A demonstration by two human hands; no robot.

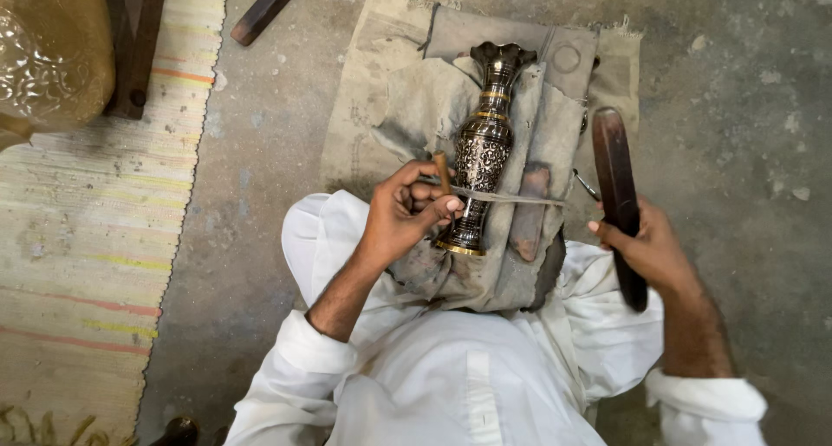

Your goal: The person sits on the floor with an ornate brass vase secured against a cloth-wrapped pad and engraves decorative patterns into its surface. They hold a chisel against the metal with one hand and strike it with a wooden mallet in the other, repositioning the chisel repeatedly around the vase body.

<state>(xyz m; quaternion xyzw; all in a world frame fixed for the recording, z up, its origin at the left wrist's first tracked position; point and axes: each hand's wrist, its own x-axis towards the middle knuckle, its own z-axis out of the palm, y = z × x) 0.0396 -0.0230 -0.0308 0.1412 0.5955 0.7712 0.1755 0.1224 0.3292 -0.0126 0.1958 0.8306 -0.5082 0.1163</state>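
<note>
An engraved dark metal vase (484, 147) with brass bands lies on a grey cloth (416, 108) over my lap, its flared mouth pointing away from me. A thin cord (511, 198) runs across its lower neck. My left hand (407, 210) is closed around a small wooden-handled tool (443, 172), pressed against the vase near its foot. My right hand (646, 247) grips a long dark wooden mallet (617, 195), held upright to the right of the vase and apart from it.
A striped woven mat (87, 238) covers the floor on the left, with a brass embossed vessel (48, 52) at the top left corner. Dark wooden bars (264, 8) lie at the top. Bare concrete floor (745, 108) spreads to the right.
</note>
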